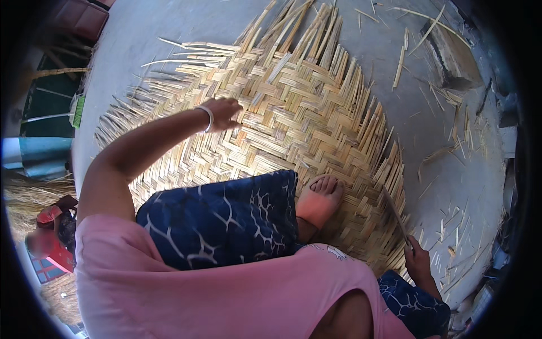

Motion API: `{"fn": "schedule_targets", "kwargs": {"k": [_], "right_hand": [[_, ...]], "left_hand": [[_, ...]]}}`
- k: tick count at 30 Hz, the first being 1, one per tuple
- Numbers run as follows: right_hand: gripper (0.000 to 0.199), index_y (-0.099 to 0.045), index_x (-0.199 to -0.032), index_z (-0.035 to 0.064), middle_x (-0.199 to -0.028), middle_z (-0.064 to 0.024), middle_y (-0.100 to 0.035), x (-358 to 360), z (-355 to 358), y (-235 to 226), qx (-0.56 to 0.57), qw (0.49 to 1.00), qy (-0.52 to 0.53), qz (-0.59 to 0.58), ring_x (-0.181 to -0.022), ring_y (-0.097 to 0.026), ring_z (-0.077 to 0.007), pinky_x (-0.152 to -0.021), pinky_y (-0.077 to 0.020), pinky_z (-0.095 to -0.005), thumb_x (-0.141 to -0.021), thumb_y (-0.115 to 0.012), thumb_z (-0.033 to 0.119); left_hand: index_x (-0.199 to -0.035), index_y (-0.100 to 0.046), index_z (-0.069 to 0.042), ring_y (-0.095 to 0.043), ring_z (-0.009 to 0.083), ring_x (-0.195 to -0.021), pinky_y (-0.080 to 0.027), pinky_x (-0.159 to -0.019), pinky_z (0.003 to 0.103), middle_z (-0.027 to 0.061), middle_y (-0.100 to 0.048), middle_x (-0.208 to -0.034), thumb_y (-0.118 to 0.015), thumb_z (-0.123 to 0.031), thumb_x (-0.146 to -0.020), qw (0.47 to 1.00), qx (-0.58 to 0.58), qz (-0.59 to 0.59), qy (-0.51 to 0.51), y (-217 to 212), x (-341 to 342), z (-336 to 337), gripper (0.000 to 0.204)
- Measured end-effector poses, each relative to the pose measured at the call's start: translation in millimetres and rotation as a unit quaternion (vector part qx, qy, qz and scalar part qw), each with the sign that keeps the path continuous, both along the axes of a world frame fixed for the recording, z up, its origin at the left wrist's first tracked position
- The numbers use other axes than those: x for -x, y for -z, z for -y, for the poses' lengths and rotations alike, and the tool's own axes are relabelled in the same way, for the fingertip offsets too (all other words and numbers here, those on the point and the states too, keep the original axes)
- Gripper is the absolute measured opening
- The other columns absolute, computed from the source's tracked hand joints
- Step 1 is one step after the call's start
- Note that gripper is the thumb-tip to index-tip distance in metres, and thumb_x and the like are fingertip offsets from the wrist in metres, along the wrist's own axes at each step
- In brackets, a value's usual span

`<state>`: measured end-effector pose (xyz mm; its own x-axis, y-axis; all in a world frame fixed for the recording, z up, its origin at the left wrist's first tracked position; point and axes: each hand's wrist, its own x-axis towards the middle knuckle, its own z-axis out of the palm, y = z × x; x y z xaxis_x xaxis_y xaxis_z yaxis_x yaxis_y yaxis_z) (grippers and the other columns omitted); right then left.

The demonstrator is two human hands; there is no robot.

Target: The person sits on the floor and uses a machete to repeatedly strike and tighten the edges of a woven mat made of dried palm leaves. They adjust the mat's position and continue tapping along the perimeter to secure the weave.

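Note:
A large woven mat (282,127) of flat, split straw-coloured strips spreads over the floor, its loose strip ends fanning out at the far and side edges. Above its left-middle part is my left hand (222,114), a white bangle (208,117) on the wrist; the fingers are loosely bent and apart, with nothing seen in them. At the lower right, my right hand (418,261) is closed round the near end of a long, thin, dark blade-like tool (397,217). This tool points forward along the mat's right edge. My bare foot (320,200) rests on the mat.
Cut strips (400,66) and slivers litter the grey floor (130,51) at the right. A rough wooden block (451,56) lies at the far right. On the left are a green-bristled broom (78,111), straw heaps (25,206) and another person (53,237) in red.

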<state>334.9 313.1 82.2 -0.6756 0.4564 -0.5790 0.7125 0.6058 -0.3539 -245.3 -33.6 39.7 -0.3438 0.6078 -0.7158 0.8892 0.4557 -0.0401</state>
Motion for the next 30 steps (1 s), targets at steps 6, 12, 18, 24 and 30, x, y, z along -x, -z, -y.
{"fn": "schedule_targets", "kwargs": {"k": [6,12,18,24,30], "right_hand": [[0.034,-0.052,-0.123,0.0040,-0.048,-0.0030,-0.047,23.8,14.3,-49.0,0.157,0.958,0.241,-0.013,-0.035,-0.045,-0.0120,-0.035,-0.0379,-0.0256,-0.097,-0.044,0.024],[0.033,-0.051,-0.117,0.0023,-0.052,-0.0018,-0.048,62.1,42.9,-79.9,0.210,0.931,0.291,-0.067,-0.034,-0.043,-0.0092,-0.032,-0.0355,-0.0230,-0.094,-0.053,0.026],[0.042,-0.050,-0.129,0.0044,-0.063,0.0014,-0.051,164.4,92.8,-143.9,0.214,0.965,0.148,-0.008,-0.046,-0.045,-0.0048,-0.043,-0.0392,-0.0213,-0.088,-0.058,0.013],[0.045,-0.052,-0.128,0.0032,-0.070,-0.0009,-0.058,239.0,113.0,-174.8,0.146,0.989,-0.033,-0.021,-0.061,-0.051,-0.0060,-0.058,-0.0425,-0.0235,-0.083,-0.059,0.009],[0.038,-0.056,-0.121,0.0031,-0.070,-0.0056,-0.060,300.8,128.9,-187.3,0.126,0.981,-0.147,-0.006,-0.060,-0.057,-0.0101,-0.057,-0.0468,-0.0267,-0.085,-0.057,0.013]], "left_hand": [[-0.134,-0.044,-0.009,-0.046,0.0339,-0.123,-0.035,-0.104,0.045,0.0174,-0.045,-0.137,-0.047,-0.043,-0.094,0.952,-0.297,-0.074,0.021,51.1,-66.4,79.6,0.053],[-0.132,-0.047,-0.013,-0.044,0.0295,-0.126,-0.033,-0.104,0.046,0.0122,-0.047,-0.135,-0.049,-0.039,-0.090,0.895,-0.401,-0.177,-0.090,91.7,-108.2,147.4,0.050],[-0.135,-0.043,-0.013,-0.028,0.0279,-0.137,-0.017,-0.111,0.046,0.0112,-0.038,-0.144,-0.045,-0.043,-0.090,0.906,-0.357,-0.139,-0.177,99.1,-121.1,182.6,0.054],[-0.135,-0.043,-0.013,-0.028,0.0268,-0.138,-0.017,-0.111,0.048,0.0105,-0.038,-0.144,-0.045,-0.040,-0.090,0.893,-0.386,-0.171,-0.156,108.6,-126.2,178.0,0.053],[-0.127,-0.051,-0.014,-0.035,0.0246,-0.134,-0.022,-0.109,0.049,0.0094,-0.047,-0.136,-0.050,-0.040,-0.086,0.855,-0.457,-0.181,-0.166,123.0,-125.3,154.7,0.049]]}}
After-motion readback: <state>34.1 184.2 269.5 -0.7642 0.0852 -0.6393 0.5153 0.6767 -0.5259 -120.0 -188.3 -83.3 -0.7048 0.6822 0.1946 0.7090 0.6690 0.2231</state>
